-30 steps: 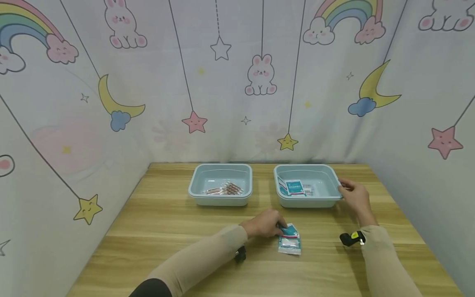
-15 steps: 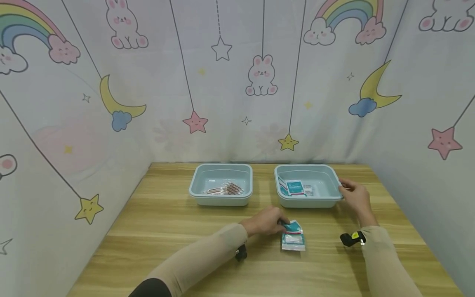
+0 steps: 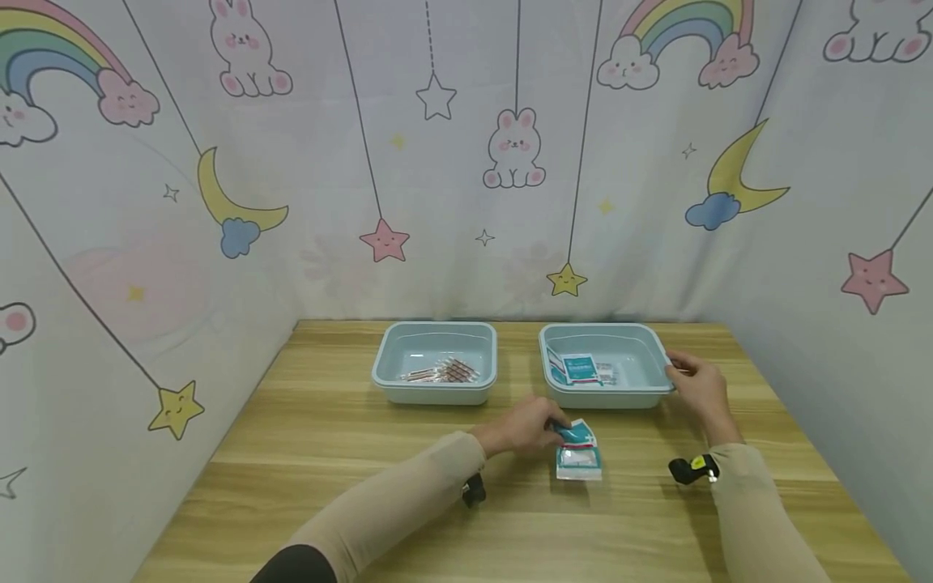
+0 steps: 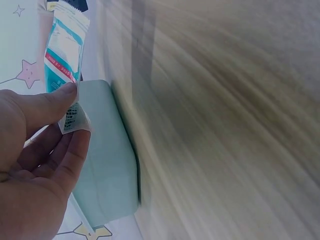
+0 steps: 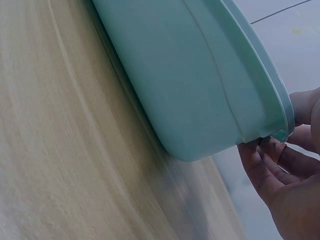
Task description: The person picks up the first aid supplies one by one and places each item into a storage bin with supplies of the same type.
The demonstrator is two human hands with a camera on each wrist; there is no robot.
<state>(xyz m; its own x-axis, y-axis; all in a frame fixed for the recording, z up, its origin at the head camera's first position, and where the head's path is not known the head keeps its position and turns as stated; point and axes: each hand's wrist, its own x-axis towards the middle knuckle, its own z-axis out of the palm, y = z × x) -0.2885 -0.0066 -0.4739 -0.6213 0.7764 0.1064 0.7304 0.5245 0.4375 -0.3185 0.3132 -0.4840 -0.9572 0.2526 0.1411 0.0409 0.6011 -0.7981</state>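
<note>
Between thumb and fingers my left hand (image 3: 526, 424) pinches one end of a teal-and-white packet (image 3: 579, 453) with a red stripe and a clear window. In the left wrist view the packet (image 4: 66, 47) is raised off the table, in front of a pale blue bin. My right hand (image 3: 701, 392) grips the right rim of the right-hand pale blue bin (image 3: 611, 399), thumb on top and fingers below, as the right wrist view shows on the bin's corner (image 5: 200, 85). Several similar packets (image 3: 581, 368) lie in that bin's left half.
To the left stands a second pale blue bin (image 3: 434, 394) holding several thin brown-and-clear sticks (image 3: 453, 371). Both bins sit near the back edge of the wood-grain table (image 3: 328, 453), against a printed curtain (image 3: 437, 186). Curtain walls also flank the table.
My left hand has carried the packet away from me and slightly right, closer to the right bin. The right hand stays on the bin's rim.
</note>
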